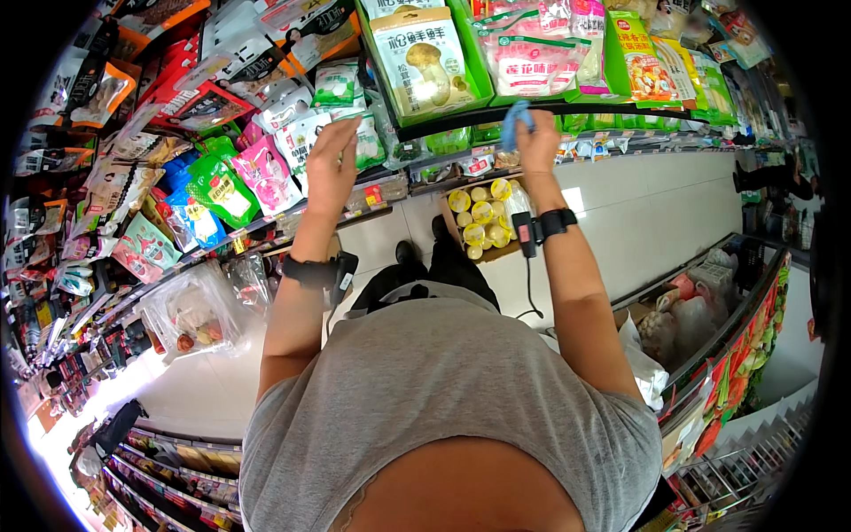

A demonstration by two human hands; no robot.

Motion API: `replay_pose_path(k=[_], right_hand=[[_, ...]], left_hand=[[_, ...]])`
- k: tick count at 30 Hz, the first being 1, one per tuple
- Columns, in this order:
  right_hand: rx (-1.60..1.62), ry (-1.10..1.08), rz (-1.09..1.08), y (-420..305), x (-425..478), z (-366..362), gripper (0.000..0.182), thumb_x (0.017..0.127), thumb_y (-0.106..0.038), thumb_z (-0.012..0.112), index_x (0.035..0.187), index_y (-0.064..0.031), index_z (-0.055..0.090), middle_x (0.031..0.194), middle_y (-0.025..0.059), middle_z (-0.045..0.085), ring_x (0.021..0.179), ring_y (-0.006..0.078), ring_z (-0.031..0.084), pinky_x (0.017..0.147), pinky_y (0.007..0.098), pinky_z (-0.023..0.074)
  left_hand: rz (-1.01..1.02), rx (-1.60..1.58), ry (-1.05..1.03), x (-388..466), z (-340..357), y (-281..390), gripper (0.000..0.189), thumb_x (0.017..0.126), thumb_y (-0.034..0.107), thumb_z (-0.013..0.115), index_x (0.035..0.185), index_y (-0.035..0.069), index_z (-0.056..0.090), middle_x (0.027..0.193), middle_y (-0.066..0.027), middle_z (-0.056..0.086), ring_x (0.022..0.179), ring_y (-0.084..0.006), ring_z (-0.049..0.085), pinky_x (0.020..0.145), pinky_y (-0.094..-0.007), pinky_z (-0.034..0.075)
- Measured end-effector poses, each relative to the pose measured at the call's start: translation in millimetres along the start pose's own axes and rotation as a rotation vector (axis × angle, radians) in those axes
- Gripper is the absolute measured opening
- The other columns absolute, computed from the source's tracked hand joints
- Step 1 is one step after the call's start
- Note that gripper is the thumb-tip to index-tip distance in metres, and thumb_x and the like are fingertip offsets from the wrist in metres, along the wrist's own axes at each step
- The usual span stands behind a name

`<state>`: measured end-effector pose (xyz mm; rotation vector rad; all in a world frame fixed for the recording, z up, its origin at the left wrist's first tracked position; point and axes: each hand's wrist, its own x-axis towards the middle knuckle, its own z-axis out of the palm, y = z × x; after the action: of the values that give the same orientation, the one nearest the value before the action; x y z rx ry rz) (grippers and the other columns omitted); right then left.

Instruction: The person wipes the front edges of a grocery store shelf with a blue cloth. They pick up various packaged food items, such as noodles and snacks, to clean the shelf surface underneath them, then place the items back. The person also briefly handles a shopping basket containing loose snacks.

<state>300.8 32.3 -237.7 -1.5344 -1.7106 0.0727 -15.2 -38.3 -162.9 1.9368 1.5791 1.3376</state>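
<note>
My left hand (331, 163) is raised over the shelf at the left of centre, fingers loosely bent and apart, holding nothing. It is nearest to white and green packets (369, 143), partly hidden behind it, and a pink pouch (266, 174). My right hand (538, 141) grips a crumpled blue cloth (516, 126) just in front of the dark shelf edge (465, 120). Beyond that edge stand a beige pouch with a mushroom picture (425, 66) in a green display box (473, 70) and pink-and-white bags (535, 66). Both wrists wear black straps with small devices.
On the floor below is a cardboard box of yellow-lidded jars (484, 219). A plastic-wrapped crate (193, 312) stands at left, a bin with bagged goods (691, 312) at right. A metal rack (738, 479) is lower right. Other people show at far right and lower left.
</note>
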Motion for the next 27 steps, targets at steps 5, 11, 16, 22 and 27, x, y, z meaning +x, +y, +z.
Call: replay_pose_path(k=[5,11,16,22,27], right_hand=[[-0.230,-0.030,0.124,30,-9,-9,0.013,0.069,-0.014,0.062,0.075,-0.0025,0.059,0.071,0.0155,0.055,0.065,0.0308,0.054,0.060,0.0368,0.0430],[0.002,-0.161,0.166,-9,-31,-3,0.018,0.067,-0.013,0.065,0.079,-0.0007,0.058,0.079,0.0158,0.057,0.071,0.0324,0.055,0.064,0.0368,0.0437],[0.156,-0.145,0.036,-38,-21,6,0.015,0.069,-0.010,0.063,0.081,-0.0011,0.059,0.074,0.0114,0.056,0.063,0.0241,0.054,0.060,0.0306,0.0428],[0.299,-0.198,0.071,-44,-10,3,0.015,0.072,-0.011,0.063,0.082,-0.0010,0.059,0.075,0.0094,0.056,0.062,0.0176,0.053,0.060,0.0266,0.0425],[0.390,-0.265,0.071,-19,-18,-6,0.017,0.072,-0.012,0.065,0.085,-0.0011,0.059,0.070,0.0078,0.058,0.060,0.0123,0.051,0.060,0.0255,0.0429]], left_hand=[[-0.216,-0.023,0.033,-36,-29,-47,0.024,0.079,-0.001,0.053,0.102,0.002,0.059,0.091,-0.0130,0.059,0.080,-0.0208,0.059,0.071,-0.0278,0.046],[-0.454,-0.095,0.116,-77,-52,-77,0.025,0.081,-0.001,0.050,0.104,0.002,0.058,0.090,-0.0086,0.058,0.074,-0.0134,0.058,0.065,-0.0228,0.044],[-0.549,-0.075,0.203,-112,-61,-87,0.021,0.081,0.002,0.053,0.101,0.000,0.059,0.088,-0.0077,0.060,0.075,-0.0124,0.056,0.069,-0.0237,0.043],[-0.582,-0.016,0.283,-149,-53,-65,0.021,0.081,0.003,0.053,0.100,0.002,0.060,0.087,-0.0107,0.062,0.078,-0.0154,0.056,0.072,-0.0250,0.043],[-0.637,0.055,0.383,-181,-41,-31,0.021,0.082,0.006,0.053,0.102,0.001,0.059,0.086,-0.0090,0.061,0.070,-0.0119,0.055,0.065,-0.0226,0.044]])
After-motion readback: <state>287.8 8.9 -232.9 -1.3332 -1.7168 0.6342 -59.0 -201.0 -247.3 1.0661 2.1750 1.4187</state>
